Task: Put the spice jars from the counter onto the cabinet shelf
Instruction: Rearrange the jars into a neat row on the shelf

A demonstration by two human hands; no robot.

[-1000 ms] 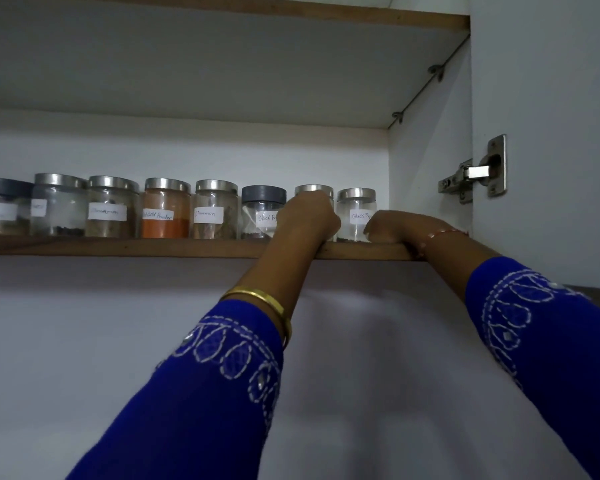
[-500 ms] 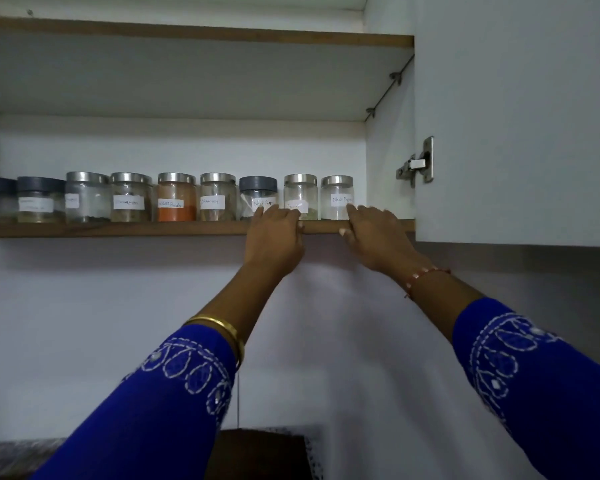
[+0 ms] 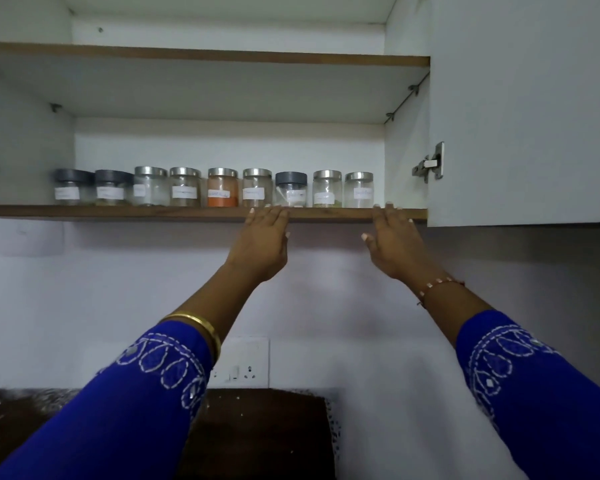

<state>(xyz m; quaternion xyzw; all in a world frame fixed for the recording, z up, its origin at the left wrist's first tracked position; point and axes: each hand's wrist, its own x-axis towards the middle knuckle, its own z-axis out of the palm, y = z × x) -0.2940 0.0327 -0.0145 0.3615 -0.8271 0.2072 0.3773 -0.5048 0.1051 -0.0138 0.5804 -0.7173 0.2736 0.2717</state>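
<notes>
Nine spice jars (image 3: 222, 187) are standing in a row across the middle of the frame on the cabinet shelf (image 3: 118, 212), six with steel lids and three with dark ones. Both hands are reaching up at the shelf's front edge: the left hand (image 3: 262, 242) below the dark-lidded jar (image 3: 290, 189), the right hand (image 3: 397, 242) further right near the cabinet door (image 3: 523, 109). Both sets of fingers are lying straight, gripping nothing.
</notes>
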